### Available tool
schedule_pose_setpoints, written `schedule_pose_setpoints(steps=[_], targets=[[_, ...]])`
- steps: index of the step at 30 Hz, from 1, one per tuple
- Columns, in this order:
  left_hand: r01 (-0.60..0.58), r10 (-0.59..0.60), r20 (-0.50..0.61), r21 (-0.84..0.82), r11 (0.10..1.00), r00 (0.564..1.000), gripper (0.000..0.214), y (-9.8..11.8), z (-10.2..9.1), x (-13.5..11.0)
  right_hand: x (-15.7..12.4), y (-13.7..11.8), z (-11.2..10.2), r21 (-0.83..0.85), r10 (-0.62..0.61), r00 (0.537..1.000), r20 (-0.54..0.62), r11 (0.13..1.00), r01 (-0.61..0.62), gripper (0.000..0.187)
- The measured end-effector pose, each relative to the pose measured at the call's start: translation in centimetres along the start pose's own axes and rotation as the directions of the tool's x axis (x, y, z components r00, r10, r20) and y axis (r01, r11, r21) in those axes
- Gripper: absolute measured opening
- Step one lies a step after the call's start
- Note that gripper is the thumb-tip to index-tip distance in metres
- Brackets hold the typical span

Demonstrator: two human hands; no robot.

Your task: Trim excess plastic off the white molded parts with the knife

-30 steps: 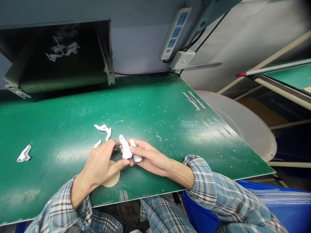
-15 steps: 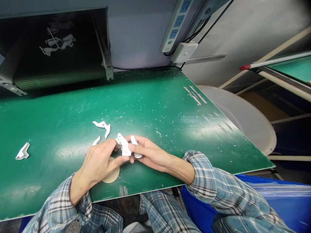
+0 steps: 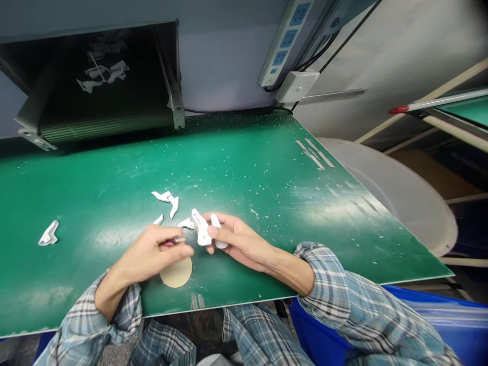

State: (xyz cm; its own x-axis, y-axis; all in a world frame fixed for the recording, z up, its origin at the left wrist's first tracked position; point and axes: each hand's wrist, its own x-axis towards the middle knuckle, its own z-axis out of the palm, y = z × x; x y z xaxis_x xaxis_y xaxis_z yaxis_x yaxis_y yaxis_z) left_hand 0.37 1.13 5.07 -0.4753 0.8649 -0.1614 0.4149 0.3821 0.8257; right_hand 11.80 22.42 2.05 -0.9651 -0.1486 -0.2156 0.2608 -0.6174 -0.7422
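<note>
My right hand (image 3: 244, 241) holds white moulded plastic parts: a bent, lever-shaped piece (image 3: 201, 229) at the fingertips and a smooth, rounded piece (image 3: 218, 231) between thumb and fingers. Another white part (image 3: 186, 223) shows just left of these; whether it is held or lies on the table I cannot tell. Slightly apart, my left hand (image 3: 147, 254) is closed in a pinch, with a bit of pink and a small pale edge showing at its fingers; the kind of thing is hidden. Under that hand lies a round beige disc (image 3: 177, 274).
On the green table (image 3: 244, 178) lie a joined pair of white parts (image 3: 168, 200), a half-hidden one (image 3: 158, 219) and a single one (image 3: 49, 234) farther left. A conveyor (image 3: 107, 129) carrying white parts opens at the back. A power strip (image 3: 285, 43) hangs on the wall.
My left hand has drawn away leftward from the parts in my right hand, and something pink now shows in its fingers. The whole view has shifted slightly.
</note>
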Motion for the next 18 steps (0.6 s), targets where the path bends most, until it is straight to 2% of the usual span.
schedule_pose_setpoints(steps=[1,3,5,8,13,16,18], targets=[[0.043,-0.040,-0.093,0.036,0.998,0.995,0.045,-0.2,-0.8,-0.1,0.0,-0.1,0.0,0.020,-0.005,1.000,-0.026,1.000,0.006,0.036],[0.189,-0.137,-0.276,0.172,0.967,0.951,0.036,-0.8,-2.3,-0.3,0.0,-0.2,-0.1,0.076,-0.008,0.998,-0.067,0.997,0.013,0.038],[0.337,-0.219,-0.352,0.321,0.885,0.910,0.031,-1.6,-3.4,-0.3,0.1,-0.3,-0.1,0.125,-0.002,0.996,-0.085,0.992,0.012,0.038],[0.419,-0.304,-0.301,0.479,0.771,0.904,0.033,-2.4,-3.7,-0.2,0.1,-0.2,-0.1,0.136,0.009,0.995,-0.100,0.991,0.005,0.030],[0.485,-0.440,-0.238,0.616,0.621,0.866,0.038,-2.0,-2.5,-0.2,0.1,0.1,-0.3,0.120,0.039,0.993,-0.115,0.992,-0.026,0.028],[0.474,-0.437,-0.223,0.615,0.631,0.871,0.023,-2.1,-2.6,-0.4,0.2,0.2,-0.4,0.094,0.045,0.992,-0.114,0.995,-0.035,0.031],[0.447,-0.364,-0.259,0.550,0.706,0.894,0.020,-2.4,-3.0,-0.6,0.3,0.1,-0.4,0.080,0.036,0.991,-0.126,0.996,-0.026,0.032]])
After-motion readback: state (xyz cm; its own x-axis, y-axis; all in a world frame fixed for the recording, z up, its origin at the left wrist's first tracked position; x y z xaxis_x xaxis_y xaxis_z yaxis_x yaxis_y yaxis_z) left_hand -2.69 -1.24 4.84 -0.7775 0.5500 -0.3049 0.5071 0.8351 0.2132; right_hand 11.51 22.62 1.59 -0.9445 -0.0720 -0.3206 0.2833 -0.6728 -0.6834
